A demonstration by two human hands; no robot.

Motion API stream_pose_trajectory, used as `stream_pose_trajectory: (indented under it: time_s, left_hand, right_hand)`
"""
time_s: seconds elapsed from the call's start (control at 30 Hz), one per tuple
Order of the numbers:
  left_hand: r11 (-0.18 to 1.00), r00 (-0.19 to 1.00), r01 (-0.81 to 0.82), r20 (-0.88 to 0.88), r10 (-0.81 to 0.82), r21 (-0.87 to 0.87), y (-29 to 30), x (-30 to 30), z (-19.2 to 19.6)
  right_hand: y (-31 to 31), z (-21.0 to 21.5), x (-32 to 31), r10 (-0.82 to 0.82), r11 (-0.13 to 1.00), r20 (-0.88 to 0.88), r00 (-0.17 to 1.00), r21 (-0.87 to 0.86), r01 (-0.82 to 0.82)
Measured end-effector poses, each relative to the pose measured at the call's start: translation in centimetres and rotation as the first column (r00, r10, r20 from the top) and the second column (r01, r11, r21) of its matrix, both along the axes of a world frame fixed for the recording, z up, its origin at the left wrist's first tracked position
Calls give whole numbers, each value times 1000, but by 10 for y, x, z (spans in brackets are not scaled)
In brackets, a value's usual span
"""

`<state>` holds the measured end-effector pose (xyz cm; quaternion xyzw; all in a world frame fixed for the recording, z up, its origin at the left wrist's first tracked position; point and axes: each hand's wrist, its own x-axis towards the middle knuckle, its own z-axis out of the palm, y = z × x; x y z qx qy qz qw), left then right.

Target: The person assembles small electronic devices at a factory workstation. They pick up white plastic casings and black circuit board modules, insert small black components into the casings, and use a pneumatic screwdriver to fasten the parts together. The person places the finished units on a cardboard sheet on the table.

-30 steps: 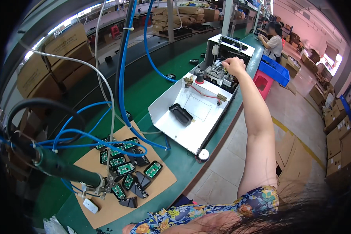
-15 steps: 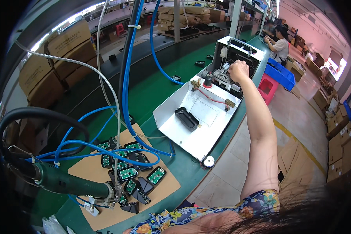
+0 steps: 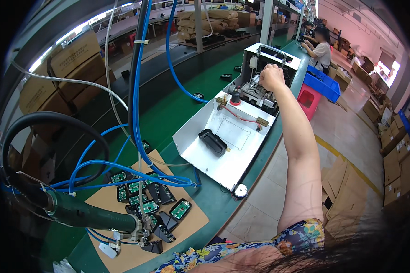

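- We see a green workbench (image 3: 200, 91) that runs away from us, with a white metal tray (image 3: 223, 145) lying on its near edge.
- On the tray lies a black oval part (image 3: 212, 142), alone, well apart from the hand.
- At the far end of the tray stands a small machine (image 3: 259, 86) with a white housing; a red button (image 3: 235, 98) sits just beside it on the left.
- Blue hoses (image 3: 139, 91) and a thick black hose (image 3: 54, 123) hang down on our left, between us and the far bench; they do not cover the machine.
- A sheet of cardboard (image 3: 191, 225) near us carries many small black parts with green boards (image 3: 143, 200).
- A screwdriver-like tool (image 3: 91, 216) on a green handle hangs over the cardboard.
- Another person (image 3: 321, 48) works further along the line, next to a blue bin (image 3: 323, 86).
- Our right hand (image 3: 272, 77) is stretched far out and rests on the top of the machine. It is closed like a fist; what is inside it we cannot tell.
- Our left hand does not show.
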<state>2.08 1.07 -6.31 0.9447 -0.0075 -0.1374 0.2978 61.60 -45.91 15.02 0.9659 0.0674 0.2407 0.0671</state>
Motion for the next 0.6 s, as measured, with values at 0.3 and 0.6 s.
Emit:
stream_pose_trajectory:
  time_s: [0.3, 0.6]
  left_hand:
    - [1000, 1000, -29, 4, 29, -9, -3, 4, 1]
    - [999, 999, -29, 24, 30, -41, -11, 10, -6]
  right_hand:
    - [-5, -9, -2, -49, 991, -192, 980, 111, 72]
    - [-1, -7, -3, 9, 992, -18, 1000, 123, -7]
